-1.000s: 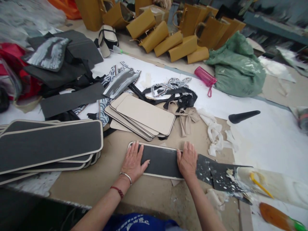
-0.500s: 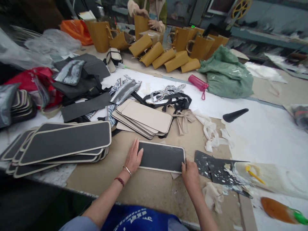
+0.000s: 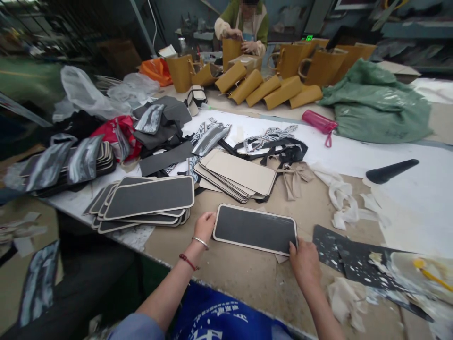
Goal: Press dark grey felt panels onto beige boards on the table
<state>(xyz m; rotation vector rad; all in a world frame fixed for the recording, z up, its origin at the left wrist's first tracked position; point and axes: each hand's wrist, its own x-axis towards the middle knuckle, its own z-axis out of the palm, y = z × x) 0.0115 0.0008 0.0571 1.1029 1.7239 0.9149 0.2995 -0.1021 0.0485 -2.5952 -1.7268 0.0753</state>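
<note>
A dark grey rounded panel with a cream edge (image 3: 255, 229) lies on the brown board in front of me. My right hand (image 3: 305, 257) grips its right end, with the thumb on top near the corner. At the panel's left end is my left hand (image 3: 205, 226), fingers bent together beside the edge; what it holds, if anything, is hidden. A stack of similar dark panels (image 3: 150, 198) rests to the left. Behind the panel sits a stack of cream panels (image 3: 240, 172).
Glue-spotted dark sheets (image 3: 357, 259) lie to the right, near a black tapered tool (image 3: 392, 171). Further back are a pink pouch (image 3: 318, 122), a green bag (image 3: 378, 104) and several mustard bags (image 3: 283, 92). Across the table, a person (image 3: 244, 28) handles one.
The view has swung left, showing more on that side. My left hand has gone from lying spread on the panel to bent fingers at its left end. My right hand keeps its grip.
</note>
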